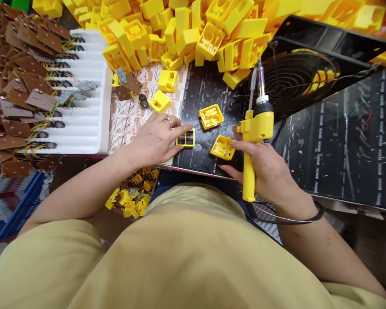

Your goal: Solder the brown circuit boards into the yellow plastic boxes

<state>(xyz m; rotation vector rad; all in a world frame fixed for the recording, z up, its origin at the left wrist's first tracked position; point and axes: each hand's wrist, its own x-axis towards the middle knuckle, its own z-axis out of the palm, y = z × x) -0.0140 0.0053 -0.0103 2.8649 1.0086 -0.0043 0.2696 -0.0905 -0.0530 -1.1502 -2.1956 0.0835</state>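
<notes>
My left hand (157, 139) rests at the bench edge, thumb and index finger on a small yellow frame with dark panes (185, 138). In my right hand (265, 165) is a yellow soldering gun (257, 124), its metal tip pointing up and away. The right fingers also reach to the near yellow housing (223, 147), which lies open side up; the index fingertip is at its right edge. Just beyond it lies another open yellow housing (211, 116). Two more yellow housings (167, 80) (160, 101) sit beyond my left hand.
Yellow housings (183, 34) are heaped along the back. A black fan (289, 77) stands behind the soldering gun. At left, a white foam tray (93, 107) holds wired brown boards (40, 98). Below the bench are a blue crate (16, 206) and more yellow parts (133, 197).
</notes>
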